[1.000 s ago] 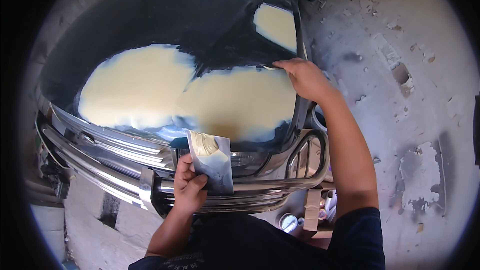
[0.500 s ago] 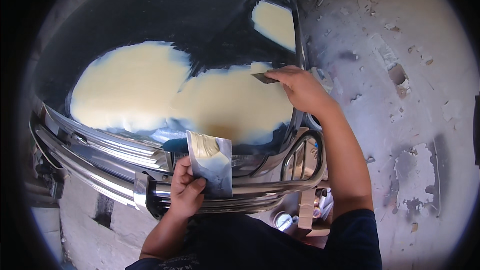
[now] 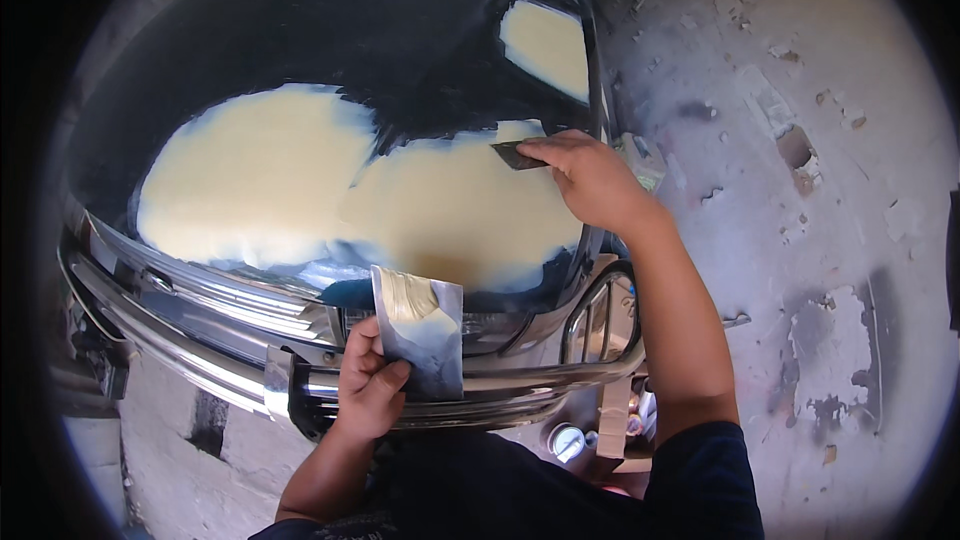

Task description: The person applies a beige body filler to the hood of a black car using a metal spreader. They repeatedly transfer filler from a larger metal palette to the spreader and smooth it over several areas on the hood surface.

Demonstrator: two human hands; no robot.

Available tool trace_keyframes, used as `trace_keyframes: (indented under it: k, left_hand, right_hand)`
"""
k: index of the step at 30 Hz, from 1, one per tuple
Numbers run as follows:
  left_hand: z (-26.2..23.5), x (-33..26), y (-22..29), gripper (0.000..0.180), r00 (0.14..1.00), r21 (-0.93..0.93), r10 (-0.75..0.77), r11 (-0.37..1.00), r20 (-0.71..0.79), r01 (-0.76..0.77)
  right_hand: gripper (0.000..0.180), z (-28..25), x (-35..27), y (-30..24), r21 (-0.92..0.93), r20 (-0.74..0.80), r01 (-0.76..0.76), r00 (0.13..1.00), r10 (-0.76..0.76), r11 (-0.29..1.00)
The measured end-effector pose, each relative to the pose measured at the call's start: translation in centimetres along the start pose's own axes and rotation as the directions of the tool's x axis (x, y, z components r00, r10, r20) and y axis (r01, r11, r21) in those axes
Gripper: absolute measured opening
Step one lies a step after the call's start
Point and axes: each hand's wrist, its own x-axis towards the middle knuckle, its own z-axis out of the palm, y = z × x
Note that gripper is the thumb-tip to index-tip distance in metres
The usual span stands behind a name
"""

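A dark car hood (image 3: 280, 25) spreads out in front of me, with broad patches of pale yellow body filler (image 3: 260, 175) on it. My right hand (image 3: 590, 180) pinches a small dark putty spreader (image 3: 520, 155) over the upper right part of the filler. Whether its edge touches the surface is hard to tell. Near the front bumper, my left hand (image 3: 372, 380) grips a flat grey mixing board (image 3: 430, 360), thumb on its face. A smear of yellow filler (image 3: 407, 297) covers the board's top end.
A chrome bull bar (image 3: 200, 365) runs across the car's front, between me and the hood. Below its right end stand an open cardboard box (image 3: 613, 410) and a round can (image 3: 566, 442). Flaking paint marks the concrete floor (image 3: 720, 270) at right.
My right hand has shifted slightly left with the spreader. My left hand and the mixing board have stayed almost in place.
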Motion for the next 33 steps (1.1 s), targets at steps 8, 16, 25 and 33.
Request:
trace_keyframes:
  k: [8,16,25,33]
  left_hand:
    - [0.2,0.2,0.0,0.054,0.999,0.067,-0.002,0.998,-0.034,0.005]
    - [-0.1,0.0,0.0,0.054,0.999,0.078,-0.006,0.997,-0.038,0.009]
    - [0.2,0.3,0.1,0.054,0.997,0.064,0.007,0.998,-0.072,-0.003]
    - [0.5,0.1,-0.2,0.053,0.987,0.078,0.070,0.995,-0.146,-0.059]
  right_hand:
    - [0.044,1.0,-4.2,-2.7,-0.064,-0.087,0.037,0.995,-0.043,0.997]
    - [0.047,2.4,-7.8,-5.7,-0.099,-0.139,-0.050,0.990,0.036,0.994]
    - [0.047,3.6,-10.7,-8.2,-0.155,-0.198,-0.073,0.979,0.042,0.985]
    - [0.044,4.7,-13.4,-9.7,-0.188,-0.232,-0.061,0.973,0.017,0.980]
